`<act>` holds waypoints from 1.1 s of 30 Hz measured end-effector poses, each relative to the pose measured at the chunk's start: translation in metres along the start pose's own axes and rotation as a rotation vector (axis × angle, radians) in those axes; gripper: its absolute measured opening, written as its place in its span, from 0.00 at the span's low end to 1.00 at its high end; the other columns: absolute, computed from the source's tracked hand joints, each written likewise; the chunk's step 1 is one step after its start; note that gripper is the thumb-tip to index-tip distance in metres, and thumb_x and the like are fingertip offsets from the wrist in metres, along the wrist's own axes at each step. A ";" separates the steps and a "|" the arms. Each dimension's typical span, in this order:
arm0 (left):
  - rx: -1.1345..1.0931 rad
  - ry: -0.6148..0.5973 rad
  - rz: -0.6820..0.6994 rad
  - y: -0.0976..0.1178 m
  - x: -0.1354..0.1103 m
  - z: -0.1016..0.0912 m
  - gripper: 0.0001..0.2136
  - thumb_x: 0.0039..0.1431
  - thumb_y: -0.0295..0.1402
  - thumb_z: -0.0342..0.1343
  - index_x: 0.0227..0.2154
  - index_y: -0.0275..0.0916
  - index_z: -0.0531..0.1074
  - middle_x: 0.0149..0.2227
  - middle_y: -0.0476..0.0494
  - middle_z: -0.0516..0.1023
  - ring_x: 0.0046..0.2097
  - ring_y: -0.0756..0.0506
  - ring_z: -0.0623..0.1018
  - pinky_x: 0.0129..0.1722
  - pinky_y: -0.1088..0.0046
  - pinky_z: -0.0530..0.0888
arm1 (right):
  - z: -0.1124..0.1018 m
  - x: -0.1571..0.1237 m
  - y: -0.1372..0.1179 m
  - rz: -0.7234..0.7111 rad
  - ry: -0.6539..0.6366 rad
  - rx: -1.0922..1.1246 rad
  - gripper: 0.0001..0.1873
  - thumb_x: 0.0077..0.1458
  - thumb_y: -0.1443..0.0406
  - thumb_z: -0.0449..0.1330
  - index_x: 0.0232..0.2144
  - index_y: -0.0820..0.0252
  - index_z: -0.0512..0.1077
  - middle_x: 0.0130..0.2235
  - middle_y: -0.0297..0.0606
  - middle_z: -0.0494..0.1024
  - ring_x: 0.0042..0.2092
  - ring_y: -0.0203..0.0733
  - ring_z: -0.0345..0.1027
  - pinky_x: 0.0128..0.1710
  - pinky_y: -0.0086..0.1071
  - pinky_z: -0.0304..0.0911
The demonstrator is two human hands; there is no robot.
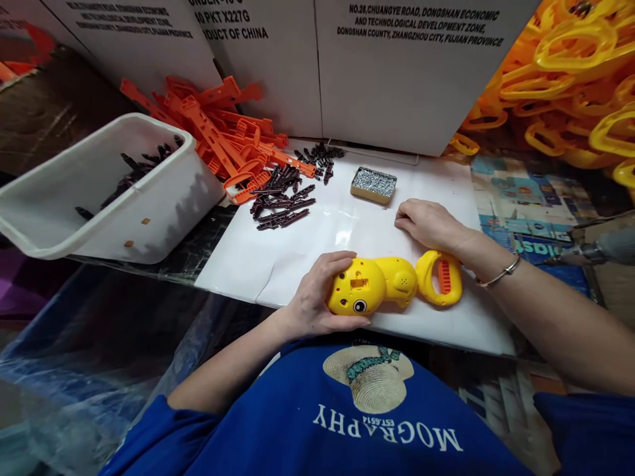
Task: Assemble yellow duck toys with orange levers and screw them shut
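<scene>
A yellow toy body (pixel 381 285) with a ring handle and an orange insert lies on the white sheet (pixel 317 244) close to me. My left hand (pixel 317 297) grips its rounded left end. My right hand (pixel 429 223) rests palm down on the sheet just behind the toy, fingers pointing left toward a small box of screws (pixel 374 184); whether its fingertips pinch anything is hidden. A metal bangle circles the right wrist.
Loose dark plastic pieces (pixel 282 201) and a heap of orange parts (pixel 223 132) lie at the back left. A white tub (pixel 99 192) holds more dark pieces. Yellow handles (pixel 570 73) are piled at the right. A power screwdriver (pixel 595 251) hangs at the right edge. Cardboard boxes (pixel 397 66) wall the back.
</scene>
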State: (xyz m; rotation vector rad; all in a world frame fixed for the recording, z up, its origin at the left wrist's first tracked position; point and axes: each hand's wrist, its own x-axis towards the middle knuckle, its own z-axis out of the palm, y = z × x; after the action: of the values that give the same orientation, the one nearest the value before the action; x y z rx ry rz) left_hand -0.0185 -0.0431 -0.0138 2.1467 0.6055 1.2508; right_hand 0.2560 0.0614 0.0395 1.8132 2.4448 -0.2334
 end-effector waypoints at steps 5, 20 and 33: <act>0.015 0.014 0.059 0.003 0.000 0.001 0.45 0.49 0.44 0.73 0.67 0.44 0.56 0.60 0.29 0.70 0.59 0.34 0.74 0.55 0.49 0.77 | -0.001 -0.007 0.009 0.004 0.016 0.040 0.11 0.64 0.65 0.53 0.40 0.60 0.75 0.40 0.45 0.82 0.39 0.47 0.74 0.38 0.34 0.64; 0.033 0.014 0.030 0.007 -0.007 0.000 0.47 0.50 0.43 0.73 0.68 0.46 0.54 0.62 0.31 0.67 0.60 0.35 0.73 0.56 0.49 0.77 | 0.003 -0.001 0.022 -0.101 0.170 0.143 0.12 0.60 0.65 0.55 0.36 0.58 0.80 0.39 0.42 0.84 0.39 0.47 0.76 0.43 0.36 0.67; -0.008 0.021 -0.047 0.005 -0.007 0.001 0.47 0.48 0.43 0.74 0.67 0.46 0.55 0.61 0.30 0.66 0.62 0.34 0.71 0.58 0.48 0.75 | -0.005 -0.009 0.017 -0.100 -0.002 0.157 0.06 0.55 0.66 0.63 0.32 0.55 0.81 0.34 0.35 0.84 0.36 0.44 0.76 0.40 0.34 0.68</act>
State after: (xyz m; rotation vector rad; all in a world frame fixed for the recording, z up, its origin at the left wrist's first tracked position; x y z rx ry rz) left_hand -0.0201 -0.0516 -0.0158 2.1033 0.6554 1.2499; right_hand 0.2751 0.0586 0.0450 1.7470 2.5854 -0.4471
